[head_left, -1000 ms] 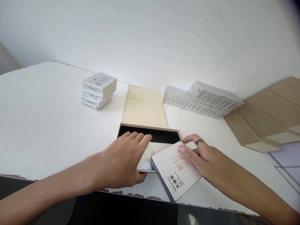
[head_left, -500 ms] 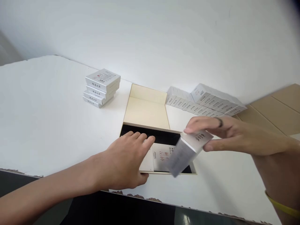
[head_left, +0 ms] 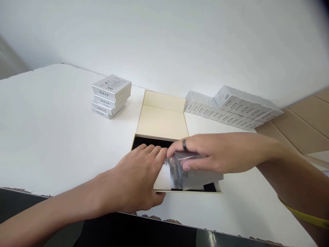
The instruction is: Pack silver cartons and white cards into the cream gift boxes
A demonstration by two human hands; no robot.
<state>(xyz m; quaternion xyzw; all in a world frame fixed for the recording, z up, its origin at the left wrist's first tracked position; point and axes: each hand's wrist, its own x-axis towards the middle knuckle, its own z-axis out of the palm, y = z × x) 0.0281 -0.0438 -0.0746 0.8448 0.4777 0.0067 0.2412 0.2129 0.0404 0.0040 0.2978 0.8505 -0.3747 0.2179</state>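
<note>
A cream gift box (head_left: pixel 218 188) with a black interior lies on the table, its lid (head_left: pixel 163 120) folded back toward the wall. My left hand (head_left: pixel 141 175) grips the left part of the box, fingers over the inside and thumb outside the front wall. Beside those fingers, a white printed carton (head_left: pixel 162 178) lies flat inside the box, partly hidden. My right hand (head_left: pixel 205 154), a dark ring on one finger, is closed on a silver carton (head_left: pixel 197 176). That carton is tilted over the right part of the opening, slightly blurred, and covers much of what lies below.
A stack of several silver cartons (head_left: pixel 110 91) stands at the back left. Along the wall at right, several more cartons (head_left: pixel 236 106) stand in rows, some on top of others. Brown cardboard (head_left: pixel 308 120) is at the far right. The table's front edge (head_left: pixel 154 218) is chipped.
My right hand has moved left, turning the silver carton and bringing it over the box opening. My left hand stays on the box. The view has shifted slightly.
</note>
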